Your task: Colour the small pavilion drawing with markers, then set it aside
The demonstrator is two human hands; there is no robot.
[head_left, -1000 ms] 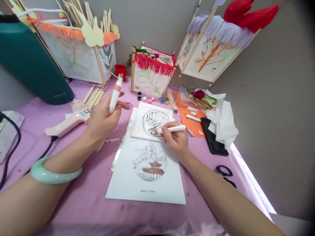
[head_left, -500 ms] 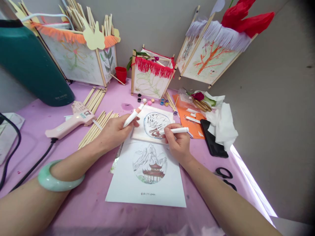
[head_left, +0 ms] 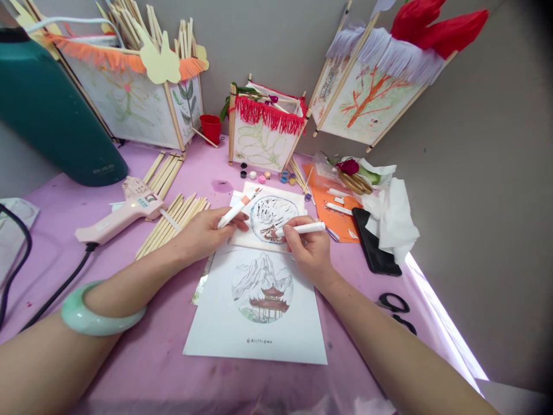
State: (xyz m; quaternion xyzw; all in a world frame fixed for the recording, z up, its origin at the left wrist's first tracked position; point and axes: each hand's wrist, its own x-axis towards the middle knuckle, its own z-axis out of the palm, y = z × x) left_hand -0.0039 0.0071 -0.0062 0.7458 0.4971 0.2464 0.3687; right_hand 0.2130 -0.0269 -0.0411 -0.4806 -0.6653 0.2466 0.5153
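Observation:
My left hand (head_left: 206,230) is closed round a white marker with an orange end (head_left: 235,210) and rests on the purple table at the left edge of a small square drawing (head_left: 270,216). My right hand (head_left: 310,248) grips another white marker (head_left: 302,229), whose tip touches the round picture on that drawing near a red pavilion. Just in front lies a larger printed sheet (head_left: 259,305) showing mountains and a red pavilion. A pale green bangle (head_left: 97,308) sits on my left wrist.
A pink glue gun (head_left: 118,214) and bundles of wooden sticks (head_left: 173,222) lie left. Paper lanterns (head_left: 263,129) stand along the back wall with small paint pots (head_left: 268,174). A dark phone (head_left: 374,239), tissue, orange paper and scissors (head_left: 395,302) lie right. A teal object (head_left: 52,109) stands far left.
My left hand came down from held-up height and moved right with its marker, settling beside the small drawing. My right hand stayed on the drawing with only slight movement.

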